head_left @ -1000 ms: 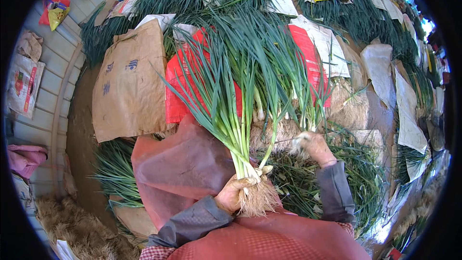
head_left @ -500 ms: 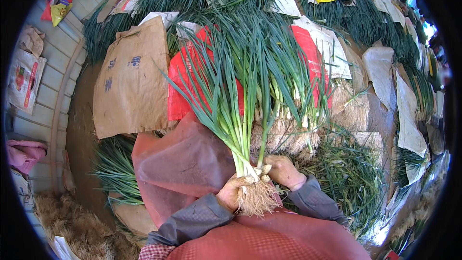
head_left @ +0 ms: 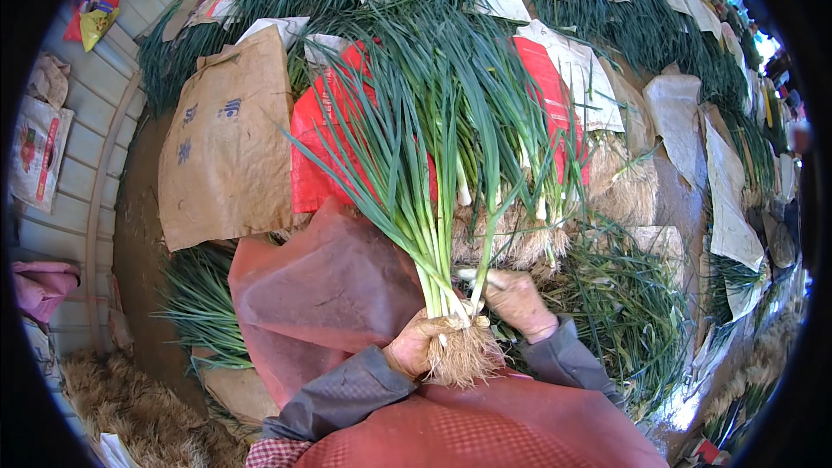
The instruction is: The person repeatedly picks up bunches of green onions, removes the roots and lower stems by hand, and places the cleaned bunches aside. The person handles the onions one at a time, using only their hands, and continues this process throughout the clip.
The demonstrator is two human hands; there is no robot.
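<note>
Over my red-covered lap, my left hand [head_left: 410, 345] is closed round the white lower stems of a bunch of green onions [head_left: 431, 247], just above their roots. The pale, stringy roots [head_left: 466, 357] hang below the grip, and the long green leaves fan out away from me. On the right of the bunch, my right hand [head_left: 517, 302] has its thumb and fingers at the white stem of one green onion [head_left: 485, 251] that leans right. Its fingertips are partly hidden by that stem.
More green onions with bushy roots [head_left: 525, 234] lie ahead on red sacks [head_left: 329, 134]. A brown sack [head_left: 227, 147] lies to the left. Loose trimmed leaves [head_left: 615, 312] are heaped at the right. Rows of green onions under sacking stretch across the back.
My right hand has shifted slightly up from the bulbs along the stem. The rightmost green onion now leans further right, with its leaves spread. My left hand keeps its grip.
</note>
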